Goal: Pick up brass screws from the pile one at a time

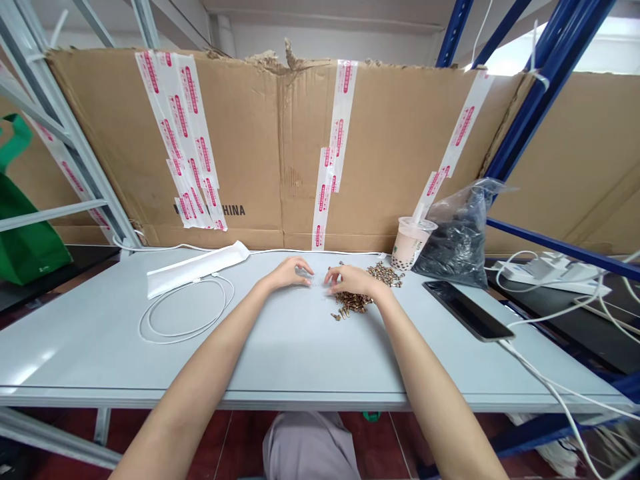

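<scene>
My left hand [291, 273] is over the middle of the table, with thumb and fingers curled at the left edge of a small clear plastic bag [317, 281]. From the right, my right hand [350, 280] has its fingers closed at the bag's other edge. The bag is thin and see-through, so its outline and any contents are hard to make out. Under and beside my right hand lies a pile of small brass-coloured screws [354, 303]. More of these screws spread behind it, toward the cup.
A drink cup [411, 243] and a bag of black material [456, 247] stand at the back right. Nearer lies a phone [467, 311] with white cables. At left are a white paper sleeve [195, 268] and a coiled cable [143, 327]. Cardboard [250, 140] walls the back.
</scene>
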Available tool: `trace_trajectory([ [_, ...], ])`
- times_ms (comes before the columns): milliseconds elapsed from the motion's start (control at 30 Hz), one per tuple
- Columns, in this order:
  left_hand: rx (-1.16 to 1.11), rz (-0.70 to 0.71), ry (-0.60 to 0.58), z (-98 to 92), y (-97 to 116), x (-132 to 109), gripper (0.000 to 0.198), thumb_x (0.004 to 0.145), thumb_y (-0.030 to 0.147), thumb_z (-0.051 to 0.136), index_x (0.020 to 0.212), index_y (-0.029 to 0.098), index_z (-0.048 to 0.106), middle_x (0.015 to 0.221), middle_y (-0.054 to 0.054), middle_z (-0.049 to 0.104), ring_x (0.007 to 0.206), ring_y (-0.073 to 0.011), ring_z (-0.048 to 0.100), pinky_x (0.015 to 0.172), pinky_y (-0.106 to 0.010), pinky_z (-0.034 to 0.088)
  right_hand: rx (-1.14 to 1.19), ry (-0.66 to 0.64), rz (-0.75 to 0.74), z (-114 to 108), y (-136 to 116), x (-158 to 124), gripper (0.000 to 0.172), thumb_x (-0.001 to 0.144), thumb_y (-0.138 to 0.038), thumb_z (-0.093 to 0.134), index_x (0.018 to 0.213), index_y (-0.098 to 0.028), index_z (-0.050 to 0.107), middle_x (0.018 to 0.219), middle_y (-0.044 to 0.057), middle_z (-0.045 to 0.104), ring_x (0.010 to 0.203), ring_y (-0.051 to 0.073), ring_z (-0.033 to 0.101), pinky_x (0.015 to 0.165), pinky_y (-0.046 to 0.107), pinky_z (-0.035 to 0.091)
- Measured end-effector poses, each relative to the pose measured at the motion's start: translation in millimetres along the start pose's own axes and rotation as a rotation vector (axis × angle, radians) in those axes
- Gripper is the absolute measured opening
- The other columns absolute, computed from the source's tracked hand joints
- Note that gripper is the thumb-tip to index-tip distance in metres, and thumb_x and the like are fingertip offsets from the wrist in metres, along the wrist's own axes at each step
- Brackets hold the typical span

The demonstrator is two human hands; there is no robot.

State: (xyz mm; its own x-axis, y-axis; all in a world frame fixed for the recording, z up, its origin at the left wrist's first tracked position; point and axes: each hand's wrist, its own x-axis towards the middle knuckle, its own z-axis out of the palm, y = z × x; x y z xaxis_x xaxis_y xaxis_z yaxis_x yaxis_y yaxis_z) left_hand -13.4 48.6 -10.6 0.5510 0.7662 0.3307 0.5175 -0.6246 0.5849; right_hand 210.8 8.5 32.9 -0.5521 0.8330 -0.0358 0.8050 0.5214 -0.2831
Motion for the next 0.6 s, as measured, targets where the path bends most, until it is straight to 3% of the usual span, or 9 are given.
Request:
trace_trajectory([
  [100, 0.015, 0.026, -0.036, 8.1, 3, 2, 0.033, 0.059, 0.038, 0.073, 0.085, 0.018, 0.07, 0.093, -0.007, 0.064, 0.089, -0.0192, 0.056, 0.082, -0.03, 0.041, -0.018, -0.07, 0.069, 1, -3, -1, 0.025, 0.066, -0.033, 0.067, 0.089, -0.024, 0.066, 0.089, 0.0, 0.066, 0.076, 0.015, 0.059, 0.062, 0.022, 0.037],
  [300, 0.249, 0.05, -0.037, 17.0, 14, 3, 0.011, 0.066, 0.029, 0.068, 0.075, 0.024, 0.071, 0.086, -0.002, 0.066, 0.087, -0.018, 0.055, 0.081, -0.028, 0.038, 0.029, -0.008, 0.061, 11, 3, 4, 0.011, 0.068, -0.023, 0.062, 0.077, -0.019, 0.068, 0.079, 0.003, 0.068, 0.068, 0.014, 0.06, 0.06, 0.022, 0.039],
  [600, 0.43, 0.099, -0.014, 16.8, 29, 0, 0.01, 0.072, 0.023, 0.061, 0.072, 0.02, 0.07, 0.078, -0.004, 0.067, 0.084, -0.0189, 0.054, 0.08, -0.03, 0.035, 0.238, 0.241, -0.107, 15, 9, 12, 0.017, 0.067, -0.015, 0.054, 0.079, -0.016, 0.067, 0.079, 0.003, 0.067, 0.069, 0.013, 0.057, 0.064, 0.021, 0.041],
])
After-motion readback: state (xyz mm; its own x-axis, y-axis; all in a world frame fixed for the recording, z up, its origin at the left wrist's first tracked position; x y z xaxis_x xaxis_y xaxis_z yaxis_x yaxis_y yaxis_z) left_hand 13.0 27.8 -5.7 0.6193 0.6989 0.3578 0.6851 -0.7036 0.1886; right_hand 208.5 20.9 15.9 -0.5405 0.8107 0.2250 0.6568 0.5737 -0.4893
